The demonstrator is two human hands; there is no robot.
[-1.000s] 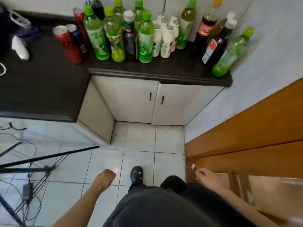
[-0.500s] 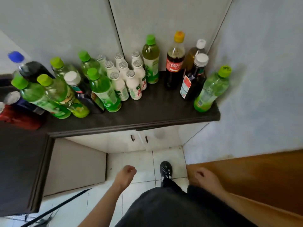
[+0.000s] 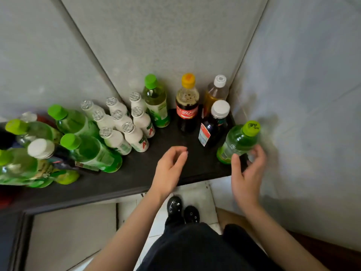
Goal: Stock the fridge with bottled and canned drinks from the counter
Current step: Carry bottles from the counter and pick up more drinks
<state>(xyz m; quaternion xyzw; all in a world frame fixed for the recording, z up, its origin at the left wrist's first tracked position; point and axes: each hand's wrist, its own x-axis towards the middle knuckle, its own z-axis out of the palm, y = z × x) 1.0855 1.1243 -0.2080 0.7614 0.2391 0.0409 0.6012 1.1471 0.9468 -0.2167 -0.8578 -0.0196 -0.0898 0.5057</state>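
Many drinks stand on the dark counter (image 3: pixel 136 173). At its right corner is a green bottle with a green cap (image 3: pixel 237 142); my right hand (image 3: pixel 247 174) is spread around its lower part, fingers loosely open, touching or nearly touching it. My left hand (image 3: pixel 170 167) hovers over the counter's front, fingers relaxed and empty. Behind stand a dark bottle with a white cap (image 3: pixel 214 124), a cola bottle with a yellow cap (image 3: pixel 187 106) and an amber bottle (image 3: pixel 215 92). Several small white bottles (image 3: pixel 125 124) and green bottles (image 3: pixel 86 147) fill the left side.
Grey wall panels rise behind the counter and a pale wall (image 3: pixel 312 114) closes the right side. White cabinet fronts (image 3: pixel 70 235) sit below the counter. My black shoes (image 3: pixel 182 211) stand on the white tiled floor. A brown wooden edge (image 3: pixel 320 243) shows at lower right.
I have stepped closer to the counter and the view has tilted up. Both hands rose from waist level to the countertop, the right one reaching the green bottle at the corner.
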